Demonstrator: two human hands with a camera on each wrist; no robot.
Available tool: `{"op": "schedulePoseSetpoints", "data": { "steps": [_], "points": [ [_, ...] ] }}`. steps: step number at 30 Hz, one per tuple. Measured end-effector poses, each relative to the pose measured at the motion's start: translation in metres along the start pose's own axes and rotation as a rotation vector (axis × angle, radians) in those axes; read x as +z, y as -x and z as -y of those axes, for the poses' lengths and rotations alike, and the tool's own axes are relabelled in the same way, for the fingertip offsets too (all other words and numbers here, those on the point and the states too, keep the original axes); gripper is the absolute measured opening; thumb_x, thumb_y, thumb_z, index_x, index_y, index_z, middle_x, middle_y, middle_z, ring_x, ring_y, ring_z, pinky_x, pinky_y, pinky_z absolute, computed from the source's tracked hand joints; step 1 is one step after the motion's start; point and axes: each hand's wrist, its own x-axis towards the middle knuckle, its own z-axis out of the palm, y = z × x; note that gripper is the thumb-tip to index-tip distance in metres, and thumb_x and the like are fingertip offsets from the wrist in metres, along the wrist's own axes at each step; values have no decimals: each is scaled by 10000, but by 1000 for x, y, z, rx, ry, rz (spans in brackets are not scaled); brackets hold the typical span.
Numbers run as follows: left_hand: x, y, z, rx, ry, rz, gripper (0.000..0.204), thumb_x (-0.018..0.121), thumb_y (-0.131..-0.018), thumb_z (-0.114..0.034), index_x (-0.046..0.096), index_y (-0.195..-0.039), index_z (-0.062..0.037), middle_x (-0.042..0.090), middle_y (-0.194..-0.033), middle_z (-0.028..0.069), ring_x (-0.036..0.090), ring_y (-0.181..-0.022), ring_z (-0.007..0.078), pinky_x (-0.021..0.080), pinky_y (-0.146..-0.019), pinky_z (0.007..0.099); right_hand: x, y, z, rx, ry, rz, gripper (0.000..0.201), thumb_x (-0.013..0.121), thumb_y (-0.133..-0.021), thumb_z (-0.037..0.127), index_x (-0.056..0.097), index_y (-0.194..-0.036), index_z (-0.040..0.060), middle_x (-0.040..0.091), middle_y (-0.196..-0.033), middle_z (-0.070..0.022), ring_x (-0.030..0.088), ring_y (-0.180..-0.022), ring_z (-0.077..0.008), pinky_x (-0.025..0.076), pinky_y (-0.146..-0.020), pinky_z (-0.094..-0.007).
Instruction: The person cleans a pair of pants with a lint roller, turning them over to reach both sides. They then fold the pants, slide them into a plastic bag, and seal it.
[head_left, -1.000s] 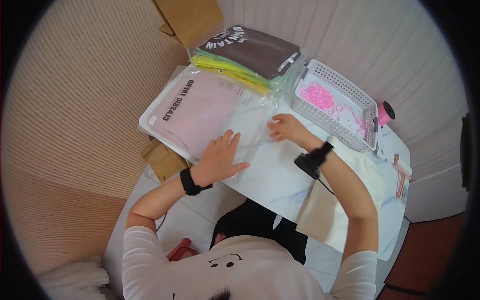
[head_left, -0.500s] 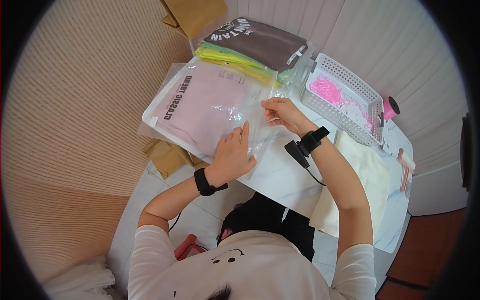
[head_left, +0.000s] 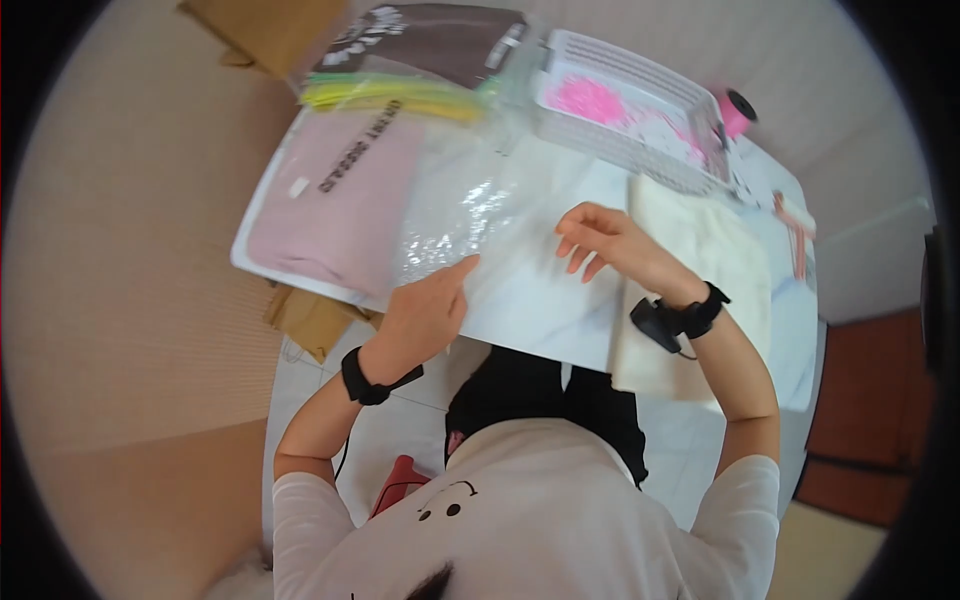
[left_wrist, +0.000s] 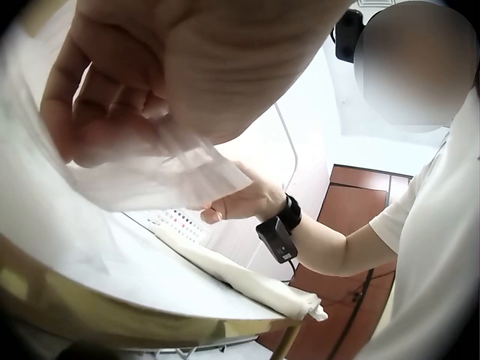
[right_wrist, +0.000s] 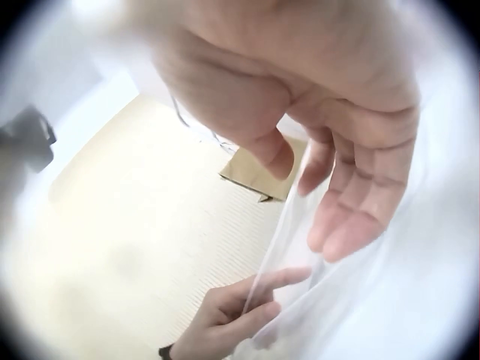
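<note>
A pink garment [head_left: 335,205] lies at the table's left in a clear plastic bag [head_left: 450,215] with dark lettering. My left hand [head_left: 420,310] is at the bag's near edge, index finger stretched out and thumb apart from it. Film from the bag overlaps that hand's fingertips [left_wrist: 97,142] in the left wrist view. My right hand [head_left: 610,240] hovers over the white tabletop right of the bag, fingers loosely bent and holding nothing. In the right wrist view, its fingers [right_wrist: 349,232] hang just in front of pale plastic film.
Behind the pink garment are yellow-green bagged garments [head_left: 390,97] and a dark brown one [head_left: 440,40]. A white basket [head_left: 620,148] with pink shreds stands at the back, a pink spool [head_left: 737,115] beside it. Cream cloth [head_left: 690,240] lies at right; brown paper bags [head_left: 312,320] are at left.
My right hand has drawn back from the bag's edge toward the cream cloth. The bag's lettered film has shifted right over the pink garment and slants. The head view has also shifted.
</note>
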Motion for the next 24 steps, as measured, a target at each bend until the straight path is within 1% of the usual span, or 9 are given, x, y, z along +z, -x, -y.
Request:
{"op": "schedulePoseSetpoints", "data": {
  "steps": [4, 8, 9, 12, 13, 16, 19, 22, 24],
  "points": [
    [11, -3, -13, -29, 25, 69, 379, 533, -825, -42, 567, -1203, -46, 643, -809, 157, 608, -648, 308, 486, -568, 376, -76, 76, -47, -57, 254, -450, 246, 576, -920, 234, 567, -1096, 63, 622, -843, -61, 604, -758, -151, 506, -665, -289],
    [22, -6, -11, -6, -37, 133, 391, 543, -821, -46, 565, -1212, -49, 627, -744, 149, 596, -610, 309, 479, -560, 380, -170, 168, -139, -6, 1050, -1056, 494, 674, -840, 308, 526, -1202, 7, 596, -1021, -225, 595, -918, -331, 488, -780, -403],
    [23, -7, -11, -13, -49, 156, 394, 545, -824, -55, 562, -1217, -49, 621, -728, 145, 593, -604, 307, 476, -555, 380, -185, 190, -148, 272, 1010, -1068, 743, 707, -768, 483, 493, -1243, -46, 534, -1162, -314, 551, -1066, -393, 465, -864, -419],
    [22, -10, -17, -62, -88, 244, 400, 559, -835, -95, 549, -1230, -39, 601, -688, 132, 590, -592, 295, 469, -546, 380, -218, 229, -192, 541, 574, -1007, 978, 694, -693, 637, 446, -1260, -121, 492, -1210, -370, 519, -1143, -407, 442, -926, -430],
    [22, -13, -19, -87, -103, 275, 404, 565, -839, -111, 544, -1234, -33, 595, -675, 127, 589, -589, 290, 466, -543, 380, -224, 232, -201, 580, 597, -963, 1107, 684, -639, 707, 416, -1250, -177, 511, -1178, -379, 545, -1123, -404, 459, -911, -441],
    [23, -17, -24, -119, -139, 315, 409, 579, -849, -159, 539, -1232, -20, 596, -676, 119, 586, -582, 280, 463, -540, 384, -217, 229, -191, 548, 464, -944, 1064, 699, -652, 668, 422, -1253, -165, 584, -1079, -326, 634, -956, -367, 508, -820, -418],
    [24, -19, -31, -115, -210, 310, 416, 586, -853, -181, 533, -1233, -18, 612, -709, 120, 604, -610, 277, 475, -553, 384, -212, 217, -166, 542, 242, -810, 1012, 687, -667, 666, 468, -1223, -151, 639, -989, -247, 664, -825, -263, 520, -736, -339],
    [31, -18, -35, -120, -277, 297, 423, 585, -854, -191, 524, -1239, -25, 625, -745, 125, 619, -636, 285, 487, -565, 382, -214, 209, -165, 489, 248, -581, 886, 718, -668, 605, 556, -1138, -128, 654, -959, -214, 661, -810, -249, 519, -720, -333],
    [34, -18, -38, -117, -293, 285, 426, 582, -855, -191, 517, -1243, -28, 631, -760, 130, 625, -651, 291, 491, -568, 381, -215, 205, -169, 436, 234, -598, 709, 770, -683, 450, 601, -1098, -100, 667, -947, -166, 654, -828, -247, 511, -729, -341]
  ]
}}
